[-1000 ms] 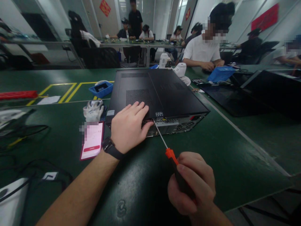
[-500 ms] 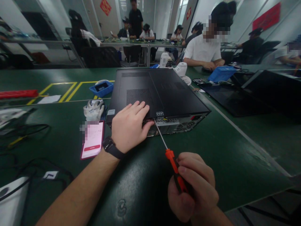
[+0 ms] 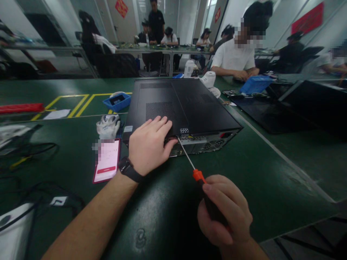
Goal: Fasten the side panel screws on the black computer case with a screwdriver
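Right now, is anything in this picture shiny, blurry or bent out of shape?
Head view: pale glare on the green tabletop; head view: cables at far left look soft, the screwdriver crisper; head view: wide-angle stretch seems to slant the red wall banner; head view: pixel blocks hide part of the smartphone.

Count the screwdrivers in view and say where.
1: an orange-and-black screwdriver, held in the right hand, its tip at the back of the desktop computer case. Others could be hidden behind the case.
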Motion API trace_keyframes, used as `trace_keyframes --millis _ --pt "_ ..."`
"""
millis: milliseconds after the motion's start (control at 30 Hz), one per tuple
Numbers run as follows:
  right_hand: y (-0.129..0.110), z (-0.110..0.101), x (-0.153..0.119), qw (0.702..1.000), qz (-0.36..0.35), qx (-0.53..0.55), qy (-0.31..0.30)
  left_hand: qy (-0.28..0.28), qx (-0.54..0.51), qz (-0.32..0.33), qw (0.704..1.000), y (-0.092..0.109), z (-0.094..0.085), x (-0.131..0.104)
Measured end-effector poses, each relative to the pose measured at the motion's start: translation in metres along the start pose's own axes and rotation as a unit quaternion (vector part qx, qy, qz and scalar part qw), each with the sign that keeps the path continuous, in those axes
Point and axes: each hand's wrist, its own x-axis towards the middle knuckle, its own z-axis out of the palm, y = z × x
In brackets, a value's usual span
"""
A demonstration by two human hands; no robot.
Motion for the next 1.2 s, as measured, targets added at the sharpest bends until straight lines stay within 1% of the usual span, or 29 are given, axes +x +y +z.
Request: trace_keyframes --millis 167,300,433,500,600,733,767,900,933,1000,1100,1200 --pt "-0.002 0.005 -0.001 0.999 0.007 0.003 0.033 0.005 -0.003 0.003 1.0 0.0 0.0 0.0" --pt "0.001 0.004 -0.004 1.0 -0.006 0.015 0.018 0.006 -0.002 0.006 1.0 0.0 0.0 0.0" --pt "0.001 0.003 -0.004 1.0 -0.004 0.024 -0.008 0.007 0.001 0.005 1.0 0.0 0.0 0.0" --pt "-0.001 0.003 -0.003 1.0 -0.005 0.026 -0.005 0.007 0.003 0.003 1.0 0.0 0.0 0.0" --pt "-0.004 0.003 -0.003 1.0 0.013 0.017 0.007 0.005 0.007 0.002 1.0 0.0 0.0 0.0" --pt "-0.005 -0.001 -0.004 0.999 0.029 0.019 -0.04 0.002 0.011 0.002 1.0 0.0 -0.001 0.0" --pt "-0.006 -0.002 -0.003 0.999 0.031 0.016 -0.043 0.002 0.011 0.002 1.0 0.0 -0.001 0.0" --pt "-0.009 -0.002 -0.001 0.999 0.04 0.004 -0.022 0.004 0.012 0.003 1.0 0.0 0.0 0.0" --pt "-0.01 -0.002 -0.001 0.999 0.037 0.003 -0.025 0.005 0.012 0.004 1.0 0.0 0.0 0.0" --pt "-0.01 -0.005 -0.002 0.999 0.024 -0.003 -0.028 0.005 0.011 0.004 1.0 0.0 0.0 0.0" --pt "-0.005 -0.011 -0.006 1.0 0.004 -0.025 -0.001 0.005 0.008 0.004 1.0 0.0 0.0 0.0" --pt "0.001 -0.013 -0.009 0.999 0.001 -0.038 -0.036 0.004 0.009 0.004 1.0 0.0 0.0 0.0"
